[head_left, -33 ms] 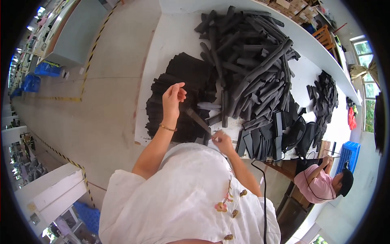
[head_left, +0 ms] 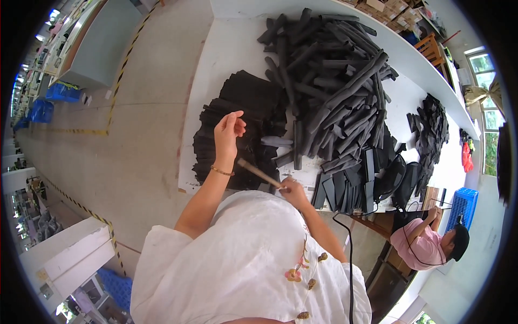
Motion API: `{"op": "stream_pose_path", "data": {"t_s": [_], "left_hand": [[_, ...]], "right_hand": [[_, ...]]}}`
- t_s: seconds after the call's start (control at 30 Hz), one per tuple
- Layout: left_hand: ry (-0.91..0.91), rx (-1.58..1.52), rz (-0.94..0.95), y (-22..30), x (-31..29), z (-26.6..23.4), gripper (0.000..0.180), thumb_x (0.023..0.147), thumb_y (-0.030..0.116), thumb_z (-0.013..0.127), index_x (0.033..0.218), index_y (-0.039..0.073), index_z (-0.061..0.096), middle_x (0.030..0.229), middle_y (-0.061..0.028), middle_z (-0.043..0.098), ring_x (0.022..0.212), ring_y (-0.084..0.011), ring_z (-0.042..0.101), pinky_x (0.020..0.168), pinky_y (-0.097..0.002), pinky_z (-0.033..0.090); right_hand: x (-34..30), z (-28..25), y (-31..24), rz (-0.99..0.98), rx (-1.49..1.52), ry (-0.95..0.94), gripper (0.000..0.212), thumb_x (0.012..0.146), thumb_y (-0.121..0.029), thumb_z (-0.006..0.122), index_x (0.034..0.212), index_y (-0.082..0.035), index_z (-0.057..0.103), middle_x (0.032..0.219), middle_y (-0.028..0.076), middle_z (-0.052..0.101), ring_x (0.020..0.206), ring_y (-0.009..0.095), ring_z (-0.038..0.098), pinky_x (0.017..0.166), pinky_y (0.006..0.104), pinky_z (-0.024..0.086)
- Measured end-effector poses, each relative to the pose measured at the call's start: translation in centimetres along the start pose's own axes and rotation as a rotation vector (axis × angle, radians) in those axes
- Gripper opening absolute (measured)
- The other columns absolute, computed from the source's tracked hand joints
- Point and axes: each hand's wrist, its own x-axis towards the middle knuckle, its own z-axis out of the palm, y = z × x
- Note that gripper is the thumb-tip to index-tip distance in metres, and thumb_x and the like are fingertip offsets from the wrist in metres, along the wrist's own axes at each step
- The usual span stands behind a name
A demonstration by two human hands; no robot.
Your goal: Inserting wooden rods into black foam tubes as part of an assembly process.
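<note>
The right hand [head_left: 293,191] is closed around one end of the stick [head_left: 261,174], whose long axis runs forward and leftward from it over the black sheets [head_left: 245,89] on the counter [head_left: 216,59], the free end near the left wrist. The left hand [head_left: 231,128] is over the sheets, fingers loosely curled with nothing seen in it (whether it touches them, one cannot tell), farther forward than the stick. Two hands, one stick, one spread of sheets and one heap of strips [head_left: 345,102], each too overlapped to count.
</note>
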Motion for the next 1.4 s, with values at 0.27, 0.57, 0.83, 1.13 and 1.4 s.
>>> {"op": "stream_pose_path", "data": {"t_s": [0.27,0.57,0.83,1.13,1.4], "left_hand": [[0.039,-0.051,-0.004,0.6,-0.7,0.1,0.026,0.095,0.024,0.054,0.097,0.002,0.067,0.069,-0.0018,0.060,0.055,-0.0083,0.050,0.050,-0.0206,0.040],[-0.381,0.258,0.084,3.9,-3.1,4.5,0.033,0.098,0.028,0.048,0.109,0.000,0.064,0.092,-0.0067,0.067,0.085,-0.0123,0.062,0.075,-0.0245,0.048],[-0.981,0.291,-0.020,3.5,-6.4,9.5,0.055,0.089,0.026,0.065,0.133,0.000,0.046,0.094,-0.0047,0.063,0.074,-0.0066,0.052,0.065,-0.0205,0.043],[-0.892,0.353,-0.057,2.6,-8.2,7.6,0.034,0.100,0.028,0.042,0.084,0.002,0.056,0.072,-0.0034,0.060,0.064,-0.0098,0.055,0.060,-0.0235,0.046],[-1.034,0.469,-0.272,-1.1,-12.4,2.4,0.027,0.096,0.015,0.040,0.078,0.004,0.056,0.069,-0.0043,0.059,0.060,-0.0103,0.056,0.054,-0.0248,0.044]], "right_hand": [[-1.4,2.9,4.3,-0.075,-0.260,0.024,0.023,0.075,-0.011,0.070,0.098,-0.011,0.070,0.082,0.009,0.057,0.070,0.025,0.060,0.061,0.0355,0.048],[-2.2,-7.9,-7.3,0.306,0.939,0.284,0.016,0.092,-0.017,0.057,0.095,-0.004,0.064,0.056,-0.004,0.043,0.042,0.003,0.030,0.039,0.0204,0.020],[3.2,-6.9,-15.4,0.106,0.688,0.444,0.021,0.091,-0.016,0.061,0.107,-0.003,0.066,0.062,-0.004,0.054,0.052,0.002,0.042,0.047,0.0173,0.030],[6.8,-9.3,-19.5,-0.104,0.679,0.801,0.009,0.085,-0.010,0.068,0.092,-0.004,0.064,0.062,-0.007,0.049,0.049,0.002,0.038,0.043,0.0177,0.026],[8.6,-18.1,-24.0,-0.285,0.739,0.809,0.011,0.089,-0.016,0.066,0.087,-0.005,0.061,0.058,-0.006,0.044,0.046,0.001,0.034,0.040,0.0176,0.022]]}}
